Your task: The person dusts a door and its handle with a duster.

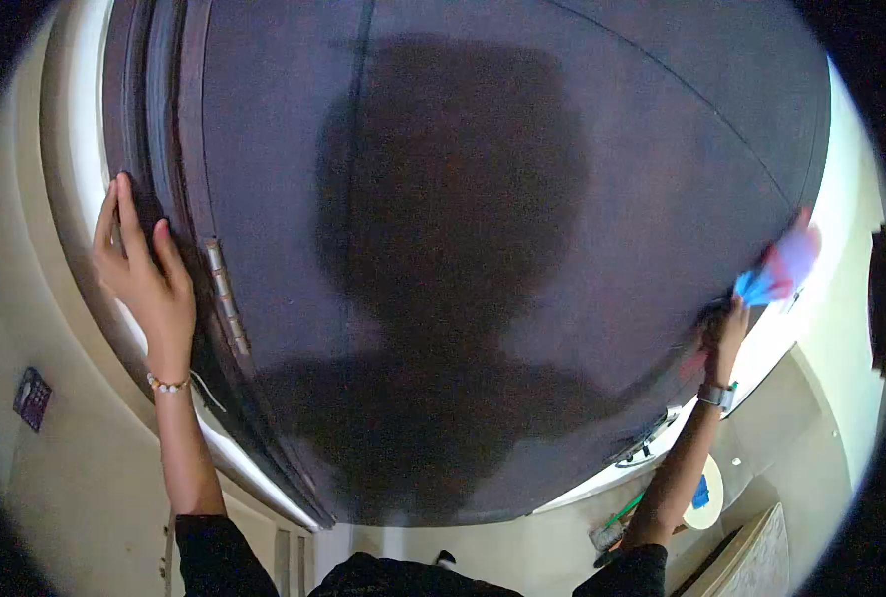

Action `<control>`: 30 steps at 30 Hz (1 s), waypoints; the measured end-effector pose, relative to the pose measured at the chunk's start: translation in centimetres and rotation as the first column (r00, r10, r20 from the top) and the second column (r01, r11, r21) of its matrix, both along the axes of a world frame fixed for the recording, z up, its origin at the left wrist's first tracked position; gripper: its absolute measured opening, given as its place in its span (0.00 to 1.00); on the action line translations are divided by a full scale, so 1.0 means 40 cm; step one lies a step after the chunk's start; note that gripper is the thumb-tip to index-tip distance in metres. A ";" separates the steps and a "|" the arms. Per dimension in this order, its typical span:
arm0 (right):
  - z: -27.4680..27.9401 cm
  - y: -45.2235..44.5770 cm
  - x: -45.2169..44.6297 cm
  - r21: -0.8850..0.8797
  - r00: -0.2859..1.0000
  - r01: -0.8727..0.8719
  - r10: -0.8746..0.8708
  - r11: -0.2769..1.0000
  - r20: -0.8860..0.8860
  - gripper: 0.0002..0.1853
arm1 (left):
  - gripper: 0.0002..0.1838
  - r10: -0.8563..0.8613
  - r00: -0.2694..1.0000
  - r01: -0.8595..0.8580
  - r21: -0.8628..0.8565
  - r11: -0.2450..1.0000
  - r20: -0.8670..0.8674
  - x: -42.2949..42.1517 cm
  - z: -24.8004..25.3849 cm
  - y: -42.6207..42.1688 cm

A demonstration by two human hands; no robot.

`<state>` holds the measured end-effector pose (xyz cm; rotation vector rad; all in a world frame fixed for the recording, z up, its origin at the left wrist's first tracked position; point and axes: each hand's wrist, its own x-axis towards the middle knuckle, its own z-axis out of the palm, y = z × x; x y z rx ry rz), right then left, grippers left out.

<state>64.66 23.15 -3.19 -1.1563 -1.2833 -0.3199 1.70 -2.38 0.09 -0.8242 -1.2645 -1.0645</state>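
Cloth (783, 267) was clenched in your right hand (729, 326), 3 o'clock on door (652, 229). Left hand (146, 274) was released, spread against frame (159, 95), 9 o'clock.

Your cloth (786, 267), blue, lavender and pink, shows blurred and bunched in your right hand (728, 323), at the right edge of the dark door (652, 219), which stands upright before you, thinly lined, hinged at left.

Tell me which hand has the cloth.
The right hand, wearing the watch, holds the blue-and-pink cloth; the left hand, wearing the beaded bracelet, holds none.
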 end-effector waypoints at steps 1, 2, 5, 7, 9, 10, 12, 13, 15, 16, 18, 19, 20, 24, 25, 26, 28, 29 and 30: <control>0.022 -0.059 -0.114 -0.026 0.993 -0.074 0.072 0.997 -0.090 0.19 | 0.24 -0.005 1.000 0.005 -0.005 1.000 -0.001 -0.002 -0.002 -0.001; 0.032 -0.117 -0.235 0.119 0.993 0.097 -0.103 0.988 0.051 0.18 | 0.24 0.005 1.000 -0.005 -0.013 1.000 0.015 0.000 -0.004 -0.002; 0.079 -0.253 -0.423 -0.048 0.980 0.065 -0.055 0.997 0.191 0.17 | 0.25 -0.019 1.000 0.019 -0.010 1.000 -0.008 -0.006 -0.004 -0.002; 0.110 -0.287 -0.466 -0.113 0.973 0.115 -0.089 0.987 0.213 0.19 | 0.25 -0.033 0.999 0.033 -0.028 0.999 -0.010 -0.009 -0.005 -0.004; 0.123 -0.287 -0.491 -0.171 0.964 0.165 -0.123 0.971 0.236 0.20 | 0.23 -0.039 0.999 0.039 -0.008 0.999 0.019 -0.005 -0.006 -0.003; 0.124 -0.274 -0.502 -0.035 0.985 0.073 -0.067 0.997 0.159 0.18 | 0.23 -0.028 0.999 0.028 -0.007 1.000 0.021 -0.004 -0.006 -0.004; 0.138 -0.285 -0.543 0.066 0.998 -0.035 0.031 0.997 0.054 0.14 | 0.23 -0.035 0.999 0.035 -0.004 0.999 0.032 -0.003 -0.007 -0.004; 0.139 -0.291 -0.569 0.121 0.988 -0.092 0.076 0.988 0.136 0.14 | 0.23 -0.036 0.998 0.037 -0.009 0.999 0.045 -0.003 -0.008 -0.005; 0.135 -0.325 -0.649 0.025 0.972 -0.116 0.109 0.993 0.208 0.13 | 0.24 -0.045 0.997 0.047 -0.029 0.998 0.068 -0.009 -0.011 -0.006; 0.132 -0.349 -0.686 -0.007 0.938 -0.153 0.148 0.988 0.315 0.12 | 0.24 -0.057 0.997 0.059 -0.031 0.998 0.058 -0.009 -0.012 -0.009; 0.132 -0.387 -0.733 -0.003 0.831 -0.168 0.143 0.986 0.538 0.12 | 0.24 -0.096 0.995 0.096 -0.018 0.995 0.035 -0.017 -0.012 -0.009; 0.142 -0.394 -0.745 -0.003 0.828 -0.181 0.154 0.983 0.539 0.12 | 0.24 -0.091 0.995 0.091 -0.022 0.996 0.036 -0.019 -0.014 -0.009; 0.155 -0.401 -0.756 0.034 0.823 -0.146 0.102 0.989 0.559 0.11 | 0.25 -0.092 0.995 0.093 -0.017 0.996 0.042 -0.020 -0.014 -0.009; 0.233 -0.421 -0.809 0.050 0.913 -0.226 0.194 0.973 0.360 0.09 | 0.26 -0.093 0.993 0.095 -0.017 0.995 0.075 -0.022 -0.022 -0.013; 0.243 -0.415 -0.820 0.156 0.913 -0.272 0.203 0.950 0.354 0.09 | 0.26 -0.101 0.992 0.103 -0.013 0.995 0.078 -0.019 -0.019 -0.011; 0.233 -0.423 -0.841 0.068 0.904 -0.286 0.246 0.956 0.351 0.09 | 0.26 -0.120 0.991 0.120 -0.004 0.993 0.058 -0.021 -0.018 -0.010; 0.196 -0.446 -0.892 -0.047 0.832 -0.365 0.349 0.930 0.431 0.08 | 0.26 -0.101 0.992 0.102 -0.014 0.995 0.073 -0.022 -0.018 -0.010; 0.176 -0.448 -0.907 -0.121 0.754 -0.411 0.412 0.903 0.511 0.09 | 0.26 -0.101 0.992 0.102 -0.014 0.995 0.081 -0.023 -0.020 -0.009; 0.171 -0.462 -0.919 -0.137 0.697 -0.350 0.355 0.927 0.623 0.09 | 0.26 -0.106 0.991 0.108 -0.017 0.994 0.080 -0.025 -0.022 -0.009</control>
